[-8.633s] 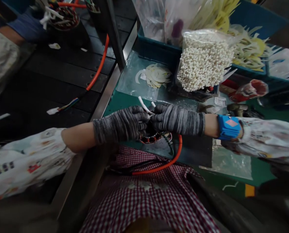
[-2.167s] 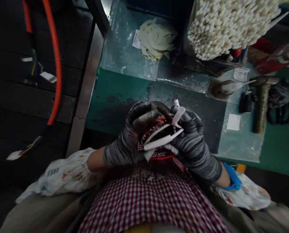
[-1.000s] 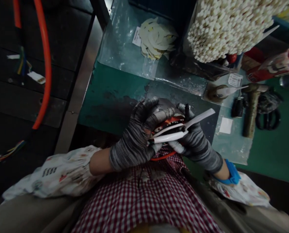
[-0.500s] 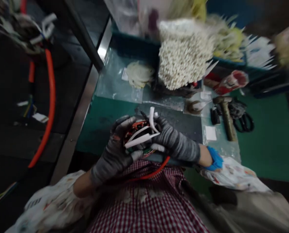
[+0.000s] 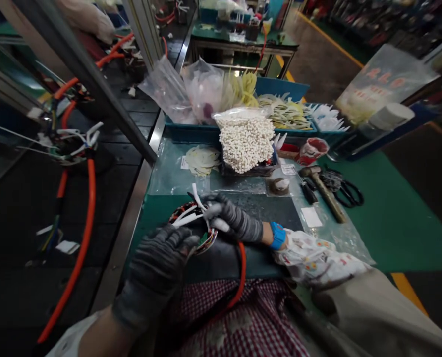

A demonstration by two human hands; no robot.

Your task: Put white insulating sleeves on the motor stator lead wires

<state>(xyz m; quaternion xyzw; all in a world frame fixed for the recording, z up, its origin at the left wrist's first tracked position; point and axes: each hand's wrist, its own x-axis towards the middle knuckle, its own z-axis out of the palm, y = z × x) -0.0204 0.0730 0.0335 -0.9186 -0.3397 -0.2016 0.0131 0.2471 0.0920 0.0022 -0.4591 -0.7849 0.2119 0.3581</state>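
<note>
A ring-shaped wound coil (image 5: 181, 210), which looks like a motor stator, has orange-red windings, several loose wires and a green part. White sleeves (image 5: 188, 219) stick out of it, one of them upright. My left hand (image 5: 157, 263), in a grey glove and slightly blurred, curls at the ring's near left edge; its fingertips are partly hidden. Across the ring, my right hand (image 5: 226, 216), also gloved, has its fingers closed around the wires (image 5: 205, 210) at the right side. An orange cable (image 5: 242, 270) runs from beneath that hand down over the checked apron.
Behind the hands stands a bag of small white pieces (image 5: 245, 144), with blue bins (image 5: 191, 133) beyond. A hammer (image 5: 325, 193) and black-handled scissors (image 5: 351, 192) lie right. Left, past a metal post (image 5: 105, 94), hang more orange cables (image 5: 90, 198). Another person's sleeve (image 5: 90, 20) shows at upper left.
The head view has tilted up, bringing more of the workshop into sight. My left hand has shifted from the ring's side to its near edge. My right hand now pinches at the wires.
</note>
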